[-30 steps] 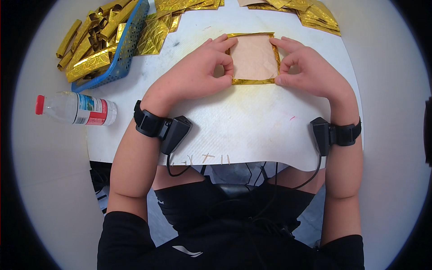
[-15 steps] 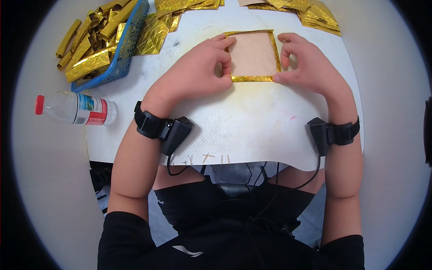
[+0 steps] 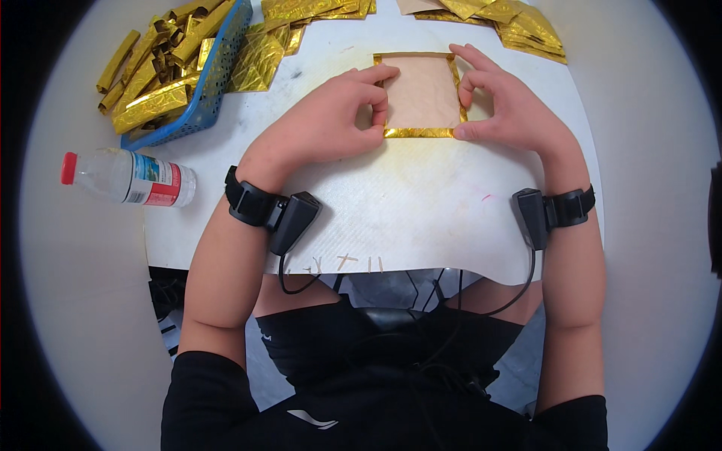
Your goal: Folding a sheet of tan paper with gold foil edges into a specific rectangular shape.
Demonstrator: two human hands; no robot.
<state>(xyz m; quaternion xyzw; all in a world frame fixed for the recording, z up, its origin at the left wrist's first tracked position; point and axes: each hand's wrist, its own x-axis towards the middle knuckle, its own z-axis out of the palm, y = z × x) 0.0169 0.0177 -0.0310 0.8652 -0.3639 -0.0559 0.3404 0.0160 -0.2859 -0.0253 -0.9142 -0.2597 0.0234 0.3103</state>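
While both hands work at the top centre of the frame, the gold-edged paper sheet (image 3: 421, 94) lies between them on the white tabletop (image 3: 421, 210), tan face up, with narrow gold folded borders (image 3: 418, 133) along its sides. The left hand (image 3: 342, 114) is half curled: one finger extends over the upper left edge, and the thumb and bent fingers close in near the lower left corner. The right hand (image 3: 511, 109) is partly open, one finger reaching to the upper right corner and the thumb resting at the lower right corner. Whether either hand pinches the paper or only presses it cannot be told. The step in hand appears to be setting the folded borders; the next move calls for even pressure from both sides, so that the corners remain square. The blue perforated basket (image 3: 209, 101) of gold paper tubes (image 3: 154, 98) is at upper left, the red-capped bottle (image 3: 128, 177) below it, and stacked gold sheets (image 3: 530, 30) at upper right.
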